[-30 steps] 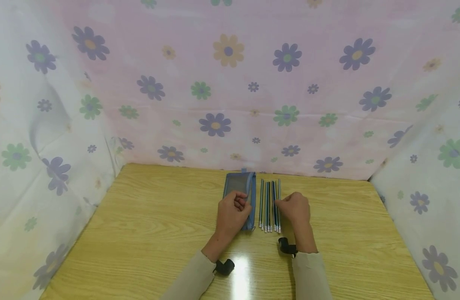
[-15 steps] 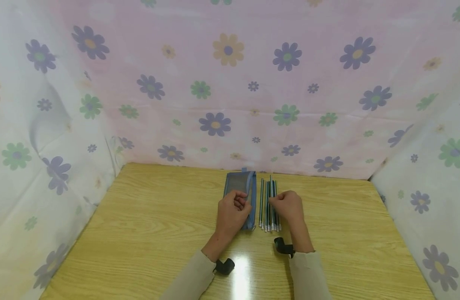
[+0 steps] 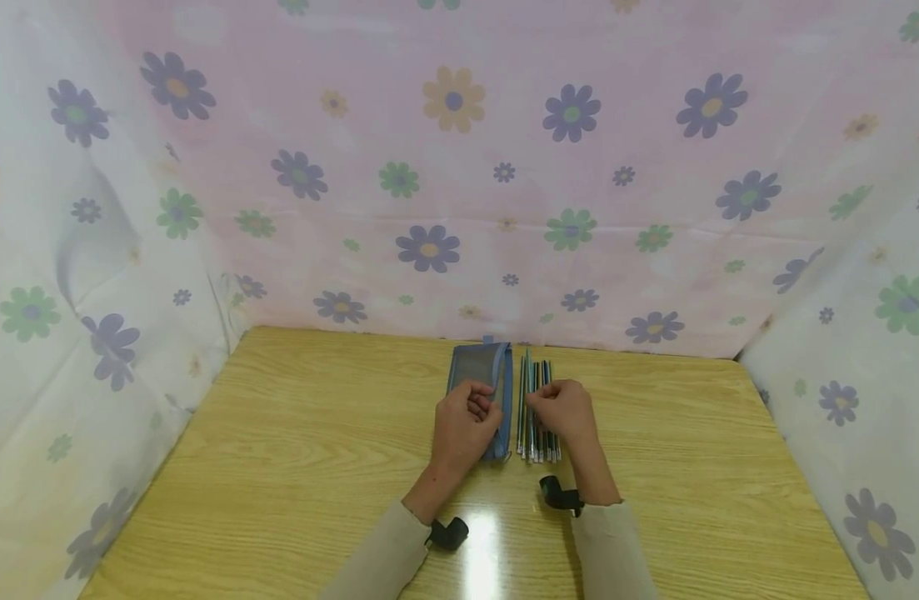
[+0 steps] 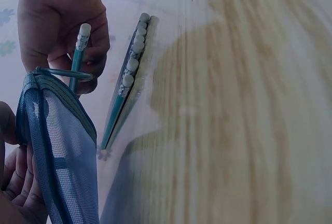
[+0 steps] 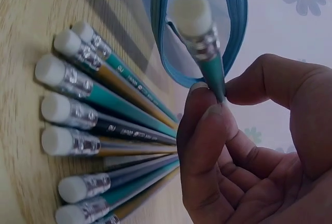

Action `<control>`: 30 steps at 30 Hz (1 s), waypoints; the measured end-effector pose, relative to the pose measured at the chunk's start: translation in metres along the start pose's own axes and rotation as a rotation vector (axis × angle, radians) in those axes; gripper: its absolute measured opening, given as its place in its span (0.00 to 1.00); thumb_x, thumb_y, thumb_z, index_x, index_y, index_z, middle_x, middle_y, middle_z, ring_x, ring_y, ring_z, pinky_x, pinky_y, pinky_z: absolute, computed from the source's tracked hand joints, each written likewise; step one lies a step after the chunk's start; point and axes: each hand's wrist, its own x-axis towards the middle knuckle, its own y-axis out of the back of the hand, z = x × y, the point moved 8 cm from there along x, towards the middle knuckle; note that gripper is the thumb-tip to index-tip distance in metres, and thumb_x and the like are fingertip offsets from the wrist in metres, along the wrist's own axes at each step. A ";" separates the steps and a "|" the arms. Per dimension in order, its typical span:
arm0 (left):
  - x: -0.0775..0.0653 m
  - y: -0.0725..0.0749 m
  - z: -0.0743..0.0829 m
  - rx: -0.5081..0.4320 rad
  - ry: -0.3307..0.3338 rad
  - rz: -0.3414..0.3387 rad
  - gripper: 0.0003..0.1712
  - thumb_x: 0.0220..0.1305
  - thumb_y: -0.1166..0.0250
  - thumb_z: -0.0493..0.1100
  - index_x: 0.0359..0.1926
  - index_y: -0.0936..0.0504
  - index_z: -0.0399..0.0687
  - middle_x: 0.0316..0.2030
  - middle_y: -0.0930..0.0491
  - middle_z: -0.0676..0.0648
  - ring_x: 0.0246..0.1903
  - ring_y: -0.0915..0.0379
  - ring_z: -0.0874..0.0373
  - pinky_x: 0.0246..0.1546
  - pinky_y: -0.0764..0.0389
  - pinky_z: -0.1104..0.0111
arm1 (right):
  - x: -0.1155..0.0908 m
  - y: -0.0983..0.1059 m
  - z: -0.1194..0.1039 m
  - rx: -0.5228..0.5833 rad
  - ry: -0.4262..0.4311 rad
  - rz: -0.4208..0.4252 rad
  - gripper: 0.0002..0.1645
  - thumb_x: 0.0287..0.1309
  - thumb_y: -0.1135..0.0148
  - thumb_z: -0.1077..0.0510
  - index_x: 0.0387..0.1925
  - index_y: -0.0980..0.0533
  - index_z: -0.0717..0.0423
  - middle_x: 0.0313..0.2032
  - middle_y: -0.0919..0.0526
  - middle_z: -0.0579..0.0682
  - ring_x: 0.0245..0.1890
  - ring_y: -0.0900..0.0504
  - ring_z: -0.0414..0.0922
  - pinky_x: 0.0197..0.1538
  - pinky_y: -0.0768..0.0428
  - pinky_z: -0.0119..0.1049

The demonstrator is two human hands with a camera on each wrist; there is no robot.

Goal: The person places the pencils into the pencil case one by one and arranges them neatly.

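A blue mesh zip pencil case (image 3: 474, 364) lies in the middle of the table, its zippered mouth (image 5: 160, 37) gaping in the right wrist view. My left hand (image 3: 465, 422) holds the case, fingers along its side in the left wrist view. Between thumb and fingertips my right hand (image 3: 568, 408) pinches a teal pencil (image 5: 210, 71), its white eraser end (image 5: 191, 15) pointing up in the right wrist view. That pencil overlaps the case's mouth there. Below the right hand, several teal, gold and dark pencils (image 5: 122, 102) lie side by side, erasers towards me.
The wood-grain table (image 3: 317, 433) extends to both sides. Flowered cloth (image 3: 429, 167) stands behind it and on both sides. A metal ring (image 4: 65, 73) hangs at the case's end. Each wrist carries a small black camera (image 3: 560, 493).
My right hand has moved left over the row of pencils towards the case, carrying a pencil in its fingertips. My left hand and the case have stayed put.
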 end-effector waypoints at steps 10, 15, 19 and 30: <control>-0.001 -0.001 0.001 -0.006 -0.002 -0.009 0.09 0.65 0.31 0.34 0.45 0.15 0.37 0.30 0.18 0.52 0.26 0.21 0.65 0.28 0.15 0.71 | 0.002 -0.009 0.001 0.169 -0.017 -0.011 0.10 0.63 0.35 0.61 0.40 0.16 0.65 0.28 0.15 0.56 0.25 0.16 0.47 0.32 0.13 0.42; -0.001 -0.002 0.002 -0.009 -0.007 -0.012 0.09 0.65 0.31 0.33 0.45 0.15 0.37 0.30 0.18 0.51 0.26 0.21 0.65 0.28 0.15 0.71 | 0.002 -0.015 -0.001 0.218 0.002 -0.011 0.09 0.65 0.35 0.63 0.40 0.16 0.67 0.30 0.15 0.57 0.25 0.16 0.46 0.32 0.12 0.41; -0.001 -0.003 0.002 -0.015 -0.002 -0.014 0.09 0.65 0.31 0.32 0.46 0.15 0.36 0.30 0.18 0.51 0.26 0.21 0.64 0.28 0.16 0.71 | 0.003 -0.020 -0.002 0.235 0.011 -0.011 0.10 0.65 0.35 0.64 0.42 0.16 0.68 0.32 0.14 0.59 0.26 0.15 0.46 0.33 0.11 0.41; -0.002 -0.003 0.004 -0.021 -0.003 -0.015 0.09 0.64 0.31 0.32 0.46 0.15 0.37 0.30 0.18 0.50 0.26 0.20 0.61 0.28 0.16 0.71 | 0.004 -0.029 -0.003 0.265 0.009 -0.009 0.10 0.65 0.35 0.65 0.42 0.16 0.70 0.31 0.14 0.59 0.25 0.14 0.47 0.33 0.11 0.42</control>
